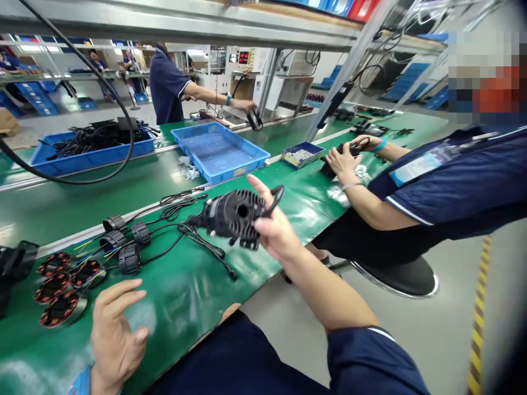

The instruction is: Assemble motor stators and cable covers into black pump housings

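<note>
My right hand (276, 227) grips a black finned pump-like housing (234, 213) by its right end, above the green bench. A short cable loops at that end, and a longer black cable (206, 244) with a plug runs to the bench below. Over the bench's near left part, my left hand (117, 329) is held with fingers apart and nothing in it. Close by lie several round motor stators (61, 312) with copper-coloured windings. Beside them are several black ribbed caps (129, 259) with coloured wires and cables.
An empty-looking blue tray (242, 147) stands beyond the bench rail, with a blue tray of black cables (93, 156) left of it. A small box of screws (302, 154) sits near a co-worker (448, 175) at right. Another person (168, 88) reaches in opposite. A metal shelf (177, 24) hangs overhead.
</note>
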Demonstrator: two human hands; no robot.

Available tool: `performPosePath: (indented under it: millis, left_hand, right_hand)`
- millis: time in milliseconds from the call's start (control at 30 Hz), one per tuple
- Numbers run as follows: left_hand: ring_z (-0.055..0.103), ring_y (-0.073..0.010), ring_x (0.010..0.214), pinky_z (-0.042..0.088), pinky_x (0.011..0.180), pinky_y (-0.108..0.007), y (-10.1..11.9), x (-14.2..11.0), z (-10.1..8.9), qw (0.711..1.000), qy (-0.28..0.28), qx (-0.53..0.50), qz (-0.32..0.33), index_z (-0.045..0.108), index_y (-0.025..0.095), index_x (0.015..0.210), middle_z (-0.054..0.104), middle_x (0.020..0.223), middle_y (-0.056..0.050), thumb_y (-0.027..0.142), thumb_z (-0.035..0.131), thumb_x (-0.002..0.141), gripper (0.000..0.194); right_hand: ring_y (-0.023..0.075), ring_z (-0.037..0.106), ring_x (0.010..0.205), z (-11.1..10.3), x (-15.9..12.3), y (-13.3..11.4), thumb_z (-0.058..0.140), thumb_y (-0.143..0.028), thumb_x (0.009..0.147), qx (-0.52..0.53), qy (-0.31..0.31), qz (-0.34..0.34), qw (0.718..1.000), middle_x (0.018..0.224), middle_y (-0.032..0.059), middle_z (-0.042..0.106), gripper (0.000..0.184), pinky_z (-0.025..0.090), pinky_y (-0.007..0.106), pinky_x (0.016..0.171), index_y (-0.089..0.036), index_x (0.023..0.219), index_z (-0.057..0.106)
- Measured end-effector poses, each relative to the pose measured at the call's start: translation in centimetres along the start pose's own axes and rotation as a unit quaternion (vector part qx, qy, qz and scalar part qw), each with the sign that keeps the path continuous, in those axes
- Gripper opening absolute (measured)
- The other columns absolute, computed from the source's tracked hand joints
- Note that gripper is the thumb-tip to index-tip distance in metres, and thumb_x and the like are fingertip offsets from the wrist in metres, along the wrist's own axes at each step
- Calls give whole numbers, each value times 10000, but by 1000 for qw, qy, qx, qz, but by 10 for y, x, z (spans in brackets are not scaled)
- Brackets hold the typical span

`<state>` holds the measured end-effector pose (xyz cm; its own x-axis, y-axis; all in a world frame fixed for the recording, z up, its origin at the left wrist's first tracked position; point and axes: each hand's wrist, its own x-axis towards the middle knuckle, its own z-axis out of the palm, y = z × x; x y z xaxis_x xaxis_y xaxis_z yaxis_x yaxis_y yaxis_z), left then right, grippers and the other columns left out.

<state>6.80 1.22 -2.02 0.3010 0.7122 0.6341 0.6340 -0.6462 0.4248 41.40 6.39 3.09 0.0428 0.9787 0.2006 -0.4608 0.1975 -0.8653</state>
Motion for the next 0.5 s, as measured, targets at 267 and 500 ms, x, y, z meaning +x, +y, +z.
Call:
performPosePath:
  millis: [267,500]
  left_hand:
    - [591,-219,1039,487,910,-373,-12,1,34,998,-59,33,19,614,226,1107,587,1159,-82,343,582,996,164]
    - [620,-216,1014,503,888,-371,-27,-2,45,995,-77,56,22,651,252,1073,601,1146,-63,389,606,983,170]
  right_hand:
    - [188,638,883,-151,121,27,815,-460,685,-143,314,67,936,1251,60,639,731,527,267,636,-274,1309,481]
    - [143,610,784,-203,142,61,803,-555,744,-119,391,102,907,1250,61,630,715,562,315,690,-288,1320,474]
